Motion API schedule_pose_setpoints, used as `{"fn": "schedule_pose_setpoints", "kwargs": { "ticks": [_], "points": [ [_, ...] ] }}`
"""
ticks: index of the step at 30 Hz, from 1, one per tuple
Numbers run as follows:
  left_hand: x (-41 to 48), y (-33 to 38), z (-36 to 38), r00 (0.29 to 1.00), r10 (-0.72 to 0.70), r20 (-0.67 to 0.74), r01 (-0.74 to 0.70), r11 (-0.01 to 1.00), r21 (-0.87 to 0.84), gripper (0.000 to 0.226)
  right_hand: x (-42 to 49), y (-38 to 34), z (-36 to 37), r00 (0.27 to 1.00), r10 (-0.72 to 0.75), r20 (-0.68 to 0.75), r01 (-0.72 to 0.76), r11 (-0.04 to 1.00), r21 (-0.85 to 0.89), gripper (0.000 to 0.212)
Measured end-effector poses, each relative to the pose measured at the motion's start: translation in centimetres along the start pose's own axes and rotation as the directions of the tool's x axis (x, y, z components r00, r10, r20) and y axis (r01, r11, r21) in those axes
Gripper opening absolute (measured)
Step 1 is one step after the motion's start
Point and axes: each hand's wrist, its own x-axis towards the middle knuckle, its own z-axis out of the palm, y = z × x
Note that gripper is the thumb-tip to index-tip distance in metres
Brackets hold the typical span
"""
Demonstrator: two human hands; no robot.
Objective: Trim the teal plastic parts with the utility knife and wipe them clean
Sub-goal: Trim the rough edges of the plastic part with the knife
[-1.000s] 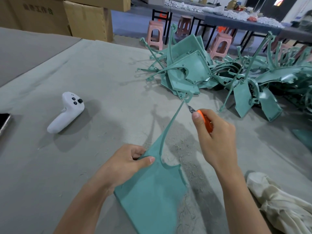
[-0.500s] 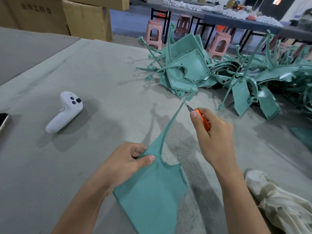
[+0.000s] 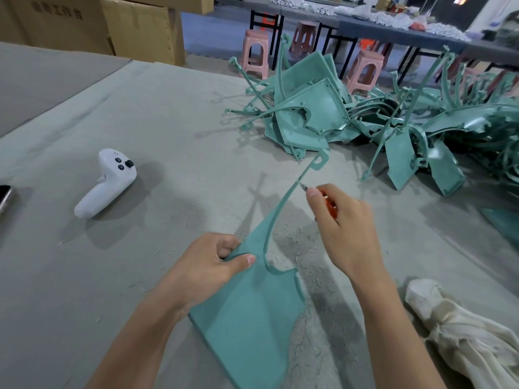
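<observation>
On the table (image 3: 140, 113), left hand (image 3: 207, 265) grips teal part (image 3: 247, 318) — right hand (image 3: 345, 228) grips knife (image 3: 328, 202).

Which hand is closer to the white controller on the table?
Left. The left hand, gripping the teal part, is right of the controller; the right hand, holding the knife, lies farther right.

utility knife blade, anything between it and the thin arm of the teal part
Nothing visible. The right hand holds the utility knife with its blade tip right at the arm's edge of the teal part, gripped by the left hand.
</observation>
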Motion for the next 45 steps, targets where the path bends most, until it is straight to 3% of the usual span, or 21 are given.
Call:
{"fn": "schedule_pose_setpoints", "kwargs": {
  "ticks": [6,13,24,27,31,35,42,45],
  "points": [
    [0.2,-0.2,-0.4,0.999,-0.05,-0.02,0.048,0.995,-0.088,0.011,-0.4,-0.2,0.6,0.97,-0.034,0.242,0.035,0.999,0.0,0.043],
    [-0.2,-0.1,-0.9,0.997,-0.048,0.064,0.056,0.99,-0.132,0.012,0.0,0.0,0.2,0.994,-0.013,0.105,0.004,0.996,0.09,0.048],
    [-0.4,0.4,-1.0,0.998,-0.052,0.033,0.057,0.975,-0.214,0.014,-0.5,-0.1,0.6,0.904,-0.133,0.406,0.097,0.989,0.108,0.041],
    [-0.4,0.4,-1.1,0.996,-0.05,0.073,0.066,0.971,-0.229,0.015,-0.5,-0.4,0.3,0.937,-0.139,0.321,0.082,0.979,0.185,0.047],
    [-0.4,0.3,-1.3,0.994,-0.049,0.1,0.07,0.975,-0.213,0.014,-0.3,-0.5,0.3,0.981,-0.102,0.166,0.077,0.986,0.148,0.045],
    [-0.5,0.4,-1.4,0.995,-0.058,0.075,0.074,0.972,-0.222,0.013,-0.6,-0.6,0.7,0.957,-0.151,0.248,0.129,0.986,0.103,0.04],
    [-0.3,0.4,-1.5,0.998,-0.069,0.007,0.068,0.966,-0.249,0.011,-0.7,-0.4,0.9,0.837,-0.193,0.513,0.064,0.964,0.258,0.044],
    [-0.3,0.5,-1.5,0.997,-0.069,0.039,0.076,0.964,-0.256,0.012,-0.6,-0.5,0.8,0.906,-0.174,0.387,0.03,0.936,0.351,0.043]
  ]
}}
